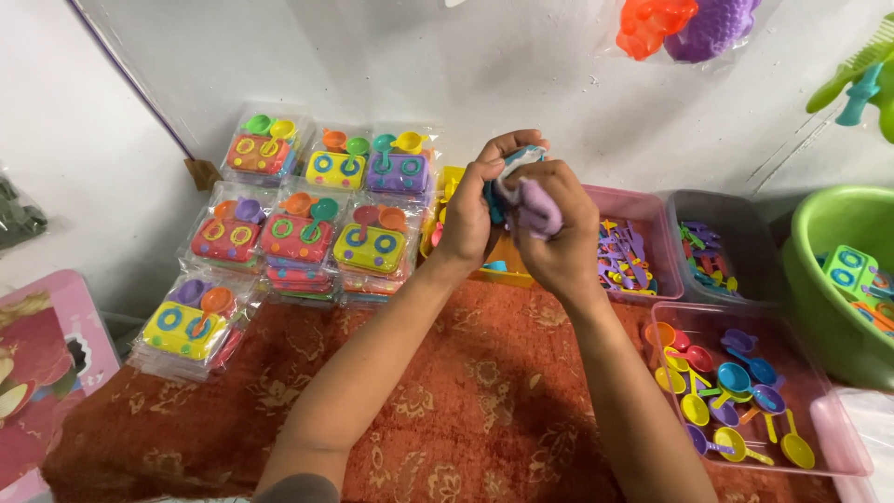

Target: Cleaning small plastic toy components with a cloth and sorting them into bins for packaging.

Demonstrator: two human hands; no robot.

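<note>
A small purple toy piece in a clear bag is gripped by both the left hand and right hand, held above the far edge of the red carpet. The bag is best kept pinched steadily so nothing slips out.

We count nine visible stacks of bagged toy stoves, set in three rows of three. To the right stand three shallow trays: two pink trays and one grey tray. One green basin sits beyond. Two hands appear.
</note>
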